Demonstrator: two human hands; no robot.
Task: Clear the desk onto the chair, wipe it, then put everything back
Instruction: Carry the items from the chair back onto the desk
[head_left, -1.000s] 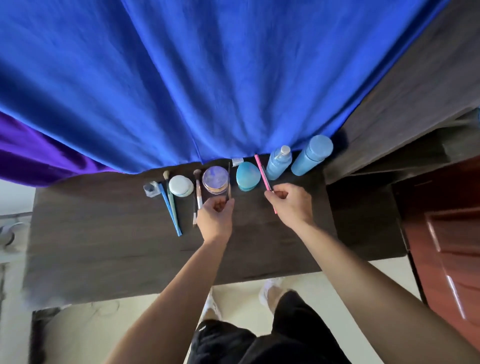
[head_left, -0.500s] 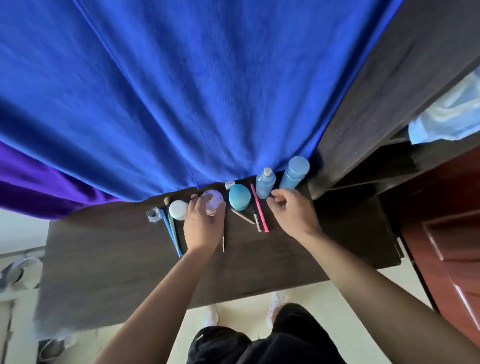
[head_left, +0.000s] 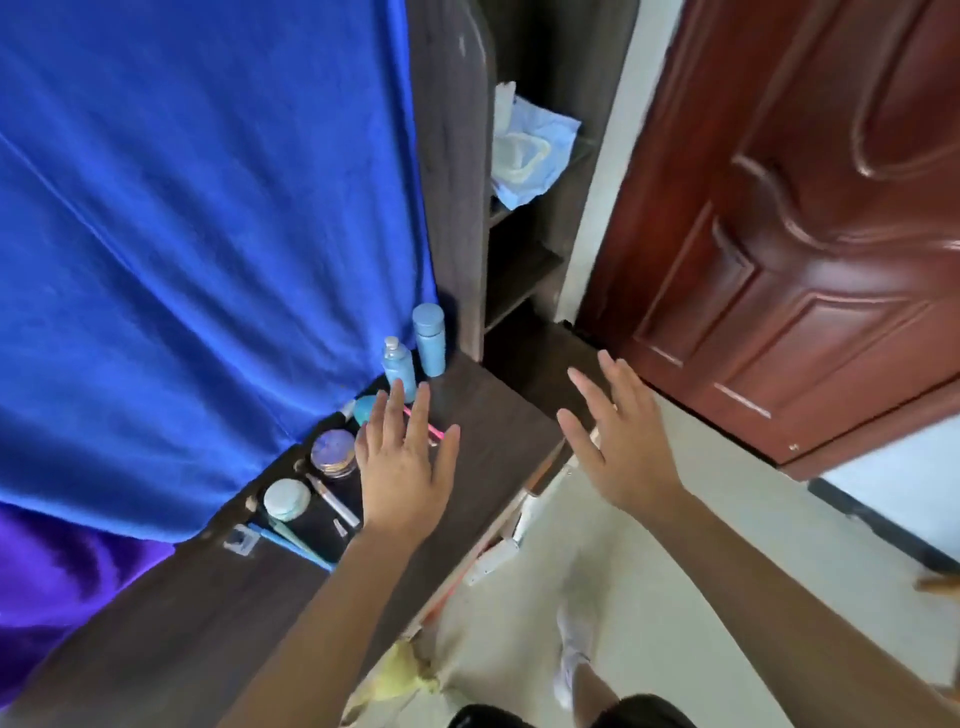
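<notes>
A row of cosmetics lines the back of the dark wooden desk (head_left: 488, 447) against the blue cloth: two blue bottles (head_left: 429, 340), a teal sponge (head_left: 365, 408), a round purple-lidded jar (head_left: 333, 451), a pale round compact (head_left: 286, 499), a pink pencil (head_left: 434, 430), brushes (head_left: 332, 500) and a small clear cube (head_left: 240, 540). My left hand (head_left: 400, 462) hovers flat over the pencil and brushes, fingers spread, holding nothing. My right hand (head_left: 613, 436) is spread in the air past the desk's right end, also holding nothing.
A blue cloth (head_left: 208, 234) hangs behind the desk, with purple fabric (head_left: 52, 566) at lower left. Dark shelves (head_left: 524, 260) at right hold a light blue cloth (head_left: 530, 150). A red-brown door (head_left: 805, 234) stands beyond. A yellow rag (head_left: 400, 675) lies on the floor.
The view has swung to the right. Both hands have let go of the items and come off them, fingers now spread; the right hand has moved out past the desk's end.
</notes>
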